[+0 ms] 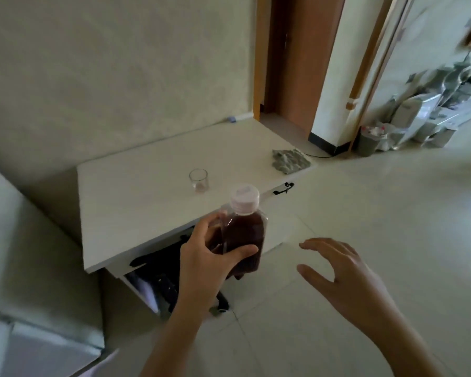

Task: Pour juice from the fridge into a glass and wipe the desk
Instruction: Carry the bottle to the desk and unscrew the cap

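Observation:
My left hand (206, 257) grips a clear plastic bottle (245, 229) of dark brown juice with a white cap, held upright in front of the near edge of the white desk (125, 202). A small clear glass (198, 180) stands upright on the desk beyond the bottle, with nothing visible in it. A crumpled grey cloth (290, 161) lies at the desk's far right corner. My right hand (340, 270) hovers over the floor to the right of the bottle, fingers spread, holding nothing.
A white fridge (25, 281) fills the lower left. Under the desk stands a dark chair or bag (166, 278). A wooden door (297, 63) is behind the desk. A bin (367, 140) and grey clutter sit at the far right on the tiled floor (378, 213).

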Demonstrator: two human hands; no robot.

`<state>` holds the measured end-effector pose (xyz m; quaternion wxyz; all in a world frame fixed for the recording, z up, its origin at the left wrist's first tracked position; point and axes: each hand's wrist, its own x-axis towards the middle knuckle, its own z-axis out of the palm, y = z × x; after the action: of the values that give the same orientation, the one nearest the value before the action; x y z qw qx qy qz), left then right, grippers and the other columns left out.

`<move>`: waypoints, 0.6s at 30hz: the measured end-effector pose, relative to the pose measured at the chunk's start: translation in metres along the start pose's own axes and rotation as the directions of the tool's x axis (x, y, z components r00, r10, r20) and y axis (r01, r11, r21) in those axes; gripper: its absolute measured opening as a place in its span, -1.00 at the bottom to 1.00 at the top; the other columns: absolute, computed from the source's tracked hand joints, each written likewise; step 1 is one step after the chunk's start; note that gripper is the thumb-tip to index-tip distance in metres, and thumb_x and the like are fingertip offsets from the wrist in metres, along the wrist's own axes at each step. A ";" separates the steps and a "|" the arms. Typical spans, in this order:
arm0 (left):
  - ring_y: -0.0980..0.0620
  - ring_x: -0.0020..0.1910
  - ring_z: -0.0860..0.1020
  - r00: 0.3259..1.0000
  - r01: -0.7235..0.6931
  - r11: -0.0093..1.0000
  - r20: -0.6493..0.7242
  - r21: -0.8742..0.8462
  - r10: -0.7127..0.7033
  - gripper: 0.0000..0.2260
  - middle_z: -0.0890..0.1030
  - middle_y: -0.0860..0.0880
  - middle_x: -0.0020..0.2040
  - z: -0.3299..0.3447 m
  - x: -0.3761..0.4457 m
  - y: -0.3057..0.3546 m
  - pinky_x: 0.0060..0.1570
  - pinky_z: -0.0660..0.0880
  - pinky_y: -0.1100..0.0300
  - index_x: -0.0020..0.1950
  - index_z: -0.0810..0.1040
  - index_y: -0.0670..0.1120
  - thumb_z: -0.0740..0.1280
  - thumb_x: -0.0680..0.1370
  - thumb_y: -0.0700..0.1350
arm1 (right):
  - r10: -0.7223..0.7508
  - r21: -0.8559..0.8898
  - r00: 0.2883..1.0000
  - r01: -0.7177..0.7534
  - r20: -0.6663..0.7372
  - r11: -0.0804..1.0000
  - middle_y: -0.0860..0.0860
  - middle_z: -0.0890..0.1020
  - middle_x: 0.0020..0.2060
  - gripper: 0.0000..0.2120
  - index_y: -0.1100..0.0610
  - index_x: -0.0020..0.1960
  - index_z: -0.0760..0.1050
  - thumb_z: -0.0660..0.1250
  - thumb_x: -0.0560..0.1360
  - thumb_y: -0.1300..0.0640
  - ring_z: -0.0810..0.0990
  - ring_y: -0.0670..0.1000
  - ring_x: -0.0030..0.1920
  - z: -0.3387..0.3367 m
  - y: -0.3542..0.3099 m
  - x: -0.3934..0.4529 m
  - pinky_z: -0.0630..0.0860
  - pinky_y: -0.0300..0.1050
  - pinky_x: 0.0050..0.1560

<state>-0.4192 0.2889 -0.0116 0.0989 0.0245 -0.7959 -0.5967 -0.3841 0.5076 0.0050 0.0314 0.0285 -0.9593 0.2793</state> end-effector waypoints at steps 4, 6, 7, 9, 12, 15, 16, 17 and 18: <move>0.20 -0.01 0.61 0.996 0.019 1.000 -0.083 -0.002 -0.019 -0.39 0.66 0.14 -0.01 0.001 0.019 -0.009 0.02 0.59 0.04 0.14 0.46 0.17 0.60 0.16 0.08 | -0.097 -0.003 0.994 0.097 0.046 0.995 -0.34 0.41 0.14 -0.66 -0.16 0.22 0.42 0.29 0.46 -0.13 0.25 -0.33 0.15 0.000 0.005 0.041 0.34 -0.16 0.19; 0.18 0.00 0.61 0.985 0.041 0.999 -0.168 0.002 -0.040 -0.37 0.65 0.12 0.01 0.001 0.036 -0.013 0.01 0.59 0.03 0.18 0.46 0.11 0.61 0.18 0.04 | -0.138 0.025 0.983 0.136 0.119 0.990 -0.32 0.42 0.14 -0.66 -0.15 0.22 0.42 0.31 0.45 -0.12 0.28 -0.30 0.16 0.011 0.005 0.076 0.32 -0.16 0.18; 0.18 0.00 0.61 0.978 0.054 0.999 -0.204 0.000 -0.053 -0.37 0.65 0.12 0.01 0.000 0.046 -0.018 0.01 0.60 0.03 0.19 0.46 0.09 0.61 0.18 0.02 | -0.168 0.034 0.975 0.164 0.145 0.986 -0.30 0.44 0.15 -0.66 -0.15 0.21 0.43 0.31 0.45 -0.11 0.32 -0.26 0.18 0.017 0.004 0.092 0.32 -0.16 0.18; 0.17 0.02 0.60 0.965 0.085 0.996 -0.249 0.007 -0.080 -0.36 0.65 0.13 0.02 -0.003 0.066 -0.030 0.01 0.60 0.03 0.20 0.47 0.08 0.61 0.18 0.03 | -0.214 0.029 0.955 0.212 0.208 0.977 -0.27 0.47 0.16 -0.66 -0.14 0.21 0.43 0.32 0.45 -0.10 0.37 -0.21 0.21 0.031 0.003 0.121 0.30 -0.21 0.14; 0.13 0.05 0.60 0.957 0.108 0.994 -0.270 -0.010 -0.107 -0.37 0.65 0.10 0.04 -0.002 0.105 -0.046 0.02 0.59 0.05 0.17 0.47 0.11 0.62 0.17 0.06 | -0.231 -0.008 0.940 0.241 0.252 0.970 -0.31 0.46 0.13 -0.66 -0.16 0.21 0.43 0.32 0.44 -0.12 0.37 -0.21 0.21 0.047 0.004 0.168 0.26 -0.27 0.08; 0.19 0.01 0.61 0.954 0.122 0.991 -0.270 -0.045 -0.130 -0.41 0.64 0.12 0.01 0.001 0.148 -0.058 -0.03 0.60 0.18 0.15 0.46 0.11 0.62 0.19 -0.05 | -0.239 -0.027 0.933 0.255 0.268 0.966 -0.34 0.44 0.09 -0.67 -0.16 0.20 0.43 0.32 0.44 -0.11 0.39 -0.21 0.18 0.057 -0.001 0.214 0.25 -0.28 0.04; 0.20 0.01 0.61 0.955 0.128 0.990 -0.262 -0.063 -0.140 -0.41 0.63 0.13 0.00 0.003 0.162 -0.062 -0.05 0.59 0.21 0.14 0.46 0.13 0.62 0.20 -0.08 | -0.249 -0.033 0.930 0.267 0.272 0.963 -0.32 0.46 0.10 -0.67 -0.16 0.20 0.43 0.32 0.44 -0.12 0.39 -0.21 0.17 0.059 -0.002 0.228 0.25 -0.28 0.04; 0.21 0.00 0.60 0.956 0.135 0.988 -0.250 -0.081 -0.151 -0.41 0.62 0.14 0.01 0.005 0.177 -0.066 -0.06 0.59 0.22 0.13 0.45 0.14 0.62 0.20 -0.10 | -0.254 -0.037 0.928 0.274 0.273 0.961 -0.31 0.47 0.12 -0.67 -0.16 0.20 0.43 0.32 0.45 -0.12 0.39 -0.22 0.16 0.062 -0.003 0.242 0.26 -0.27 0.05; 0.22 0.00 0.60 0.958 0.142 0.985 -0.238 -0.096 -0.161 -0.41 0.62 0.14 0.01 0.007 0.191 -0.071 -0.06 0.59 0.23 0.12 0.46 0.14 0.62 0.20 -0.12 | -0.251 -0.036 0.928 0.271 0.274 0.962 -0.30 0.47 0.14 -0.66 -0.17 0.20 0.42 0.31 0.45 -0.12 0.39 -0.23 0.17 0.065 -0.003 0.256 0.26 -0.27 0.06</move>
<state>-0.6128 0.2448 -0.0566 0.1513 0.1548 -0.7496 -0.6255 -0.6413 0.4603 -0.0282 -0.0603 0.1922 -0.9519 0.2310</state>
